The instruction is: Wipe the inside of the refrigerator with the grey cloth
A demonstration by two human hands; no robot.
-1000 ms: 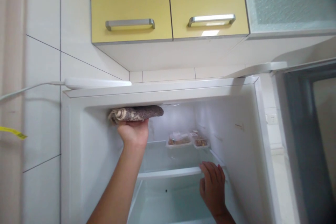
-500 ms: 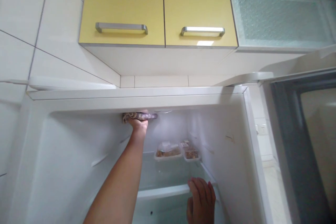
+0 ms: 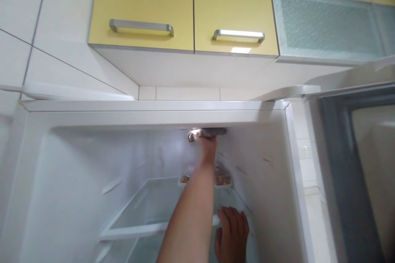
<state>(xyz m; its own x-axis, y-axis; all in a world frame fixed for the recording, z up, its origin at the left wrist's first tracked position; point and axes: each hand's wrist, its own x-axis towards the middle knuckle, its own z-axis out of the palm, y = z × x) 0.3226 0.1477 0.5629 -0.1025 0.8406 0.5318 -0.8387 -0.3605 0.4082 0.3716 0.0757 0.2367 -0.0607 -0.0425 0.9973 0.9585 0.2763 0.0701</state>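
Note:
An open white fridge (image 3: 154,111) fills the lower view. My left hand (image 3: 207,144) reaches deep inside and presses a brown patterned cloth (image 3: 206,132) flat against the fridge's ceiling, toward the right side. My right hand (image 3: 232,234) rests with fingers spread on the front edge of a glass shelf (image 3: 145,203). Behind my left forearm, two clear food trays (image 3: 222,177) sit at the back of the shelf, partly hidden.
Yellow wall cabinets (image 3: 145,6) with metal handles hang above the fridge, beside a frosted glass door (image 3: 324,22). The open fridge door (image 3: 354,164) stands at the right. White tiled wall (image 3: 46,28) is at the left.
My left hand has slid the cloth to the right along the fridge ceiling, from left of centre to the right side. My right hand stayed on the shelf edge. The view shifted slightly.

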